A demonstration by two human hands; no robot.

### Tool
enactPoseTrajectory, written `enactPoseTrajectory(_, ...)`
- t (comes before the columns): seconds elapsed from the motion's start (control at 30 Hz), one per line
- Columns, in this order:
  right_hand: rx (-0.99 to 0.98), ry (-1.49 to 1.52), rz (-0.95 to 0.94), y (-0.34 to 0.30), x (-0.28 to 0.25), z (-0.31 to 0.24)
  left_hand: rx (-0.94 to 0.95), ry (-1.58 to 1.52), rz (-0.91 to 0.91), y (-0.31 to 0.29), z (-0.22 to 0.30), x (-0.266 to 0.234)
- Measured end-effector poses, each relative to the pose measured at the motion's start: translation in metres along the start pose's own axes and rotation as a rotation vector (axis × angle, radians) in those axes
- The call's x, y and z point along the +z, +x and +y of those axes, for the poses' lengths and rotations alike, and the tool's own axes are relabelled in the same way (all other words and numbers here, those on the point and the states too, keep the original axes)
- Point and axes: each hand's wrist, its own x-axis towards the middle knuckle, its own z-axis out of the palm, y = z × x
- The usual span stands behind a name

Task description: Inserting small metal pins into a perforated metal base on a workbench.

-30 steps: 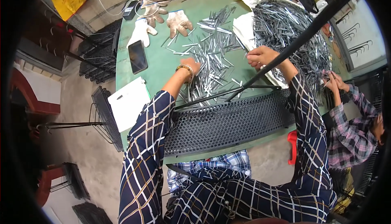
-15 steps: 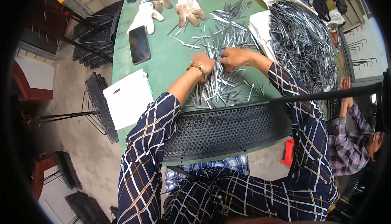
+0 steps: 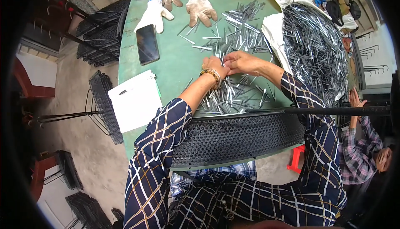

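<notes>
Centrally in frame, slim, shiny silver-grey metal strips [image 3: 227, 95] lie jumbled around the left hand [image 3: 215, 65] and right hand [image 3: 243, 63], both curled; grip unclear.

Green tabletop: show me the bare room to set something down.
Largest patch: between the smartphone and paper on one side and the left hand on the other. Smaller: at the far side, between the stained glove and white sack. Crowded: the middle, where metal strips spread around that hand and the right hand, and the near edge, under the black perforated panel.
</notes>
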Motion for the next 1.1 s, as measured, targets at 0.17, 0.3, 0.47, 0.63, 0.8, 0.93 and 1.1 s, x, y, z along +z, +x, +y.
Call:
enactPoseTrajectory(0.17, -0.073, -0.039, -0.097, 0.002, 0.001, -0.001, 0.010, -0.160, 0.022, 0.005, -0.017, 0.005)
enactPoseTrajectory(0.3, -0.046, -0.254, -0.092, -0.006, 0.002, -0.022, 0.101, -0.237, 0.080, 0.010, -0.046, 0.008)
enactPoseTrajectory(0.47, 0.402, -1.020, -0.422, -0.033, -0.014, -0.036, 0.125, -0.266, 0.007, 0.015, -0.050, -0.003)
enactPoseTrajectory(0.63, 0.479, -0.668, -0.744, -0.030, 0.001, 0.018, 0.253, -0.266, -0.007, 0.027, -0.054, 0.000)
enactPoseTrajectory(0.8, -0.031, -0.995, -0.606, -0.031, -0.004, 0.010, 0.306, -0.037, -0.069, 0.009, -0.024, -0.010)
enactPoseTrajectory(0.93, -0.297, -1.040, -0.371, -0.012, -0.011, 0.000, 0.459, 0.088, 0.028, 0.002, -0.034, -0.010)
enactPoseTrajectory(1.1, 0.141, -1.287, -0.166, -0.032, -0.043, -0.011, 0.274, 0.153, -0.010, -0.013, -0.029, -0.033)
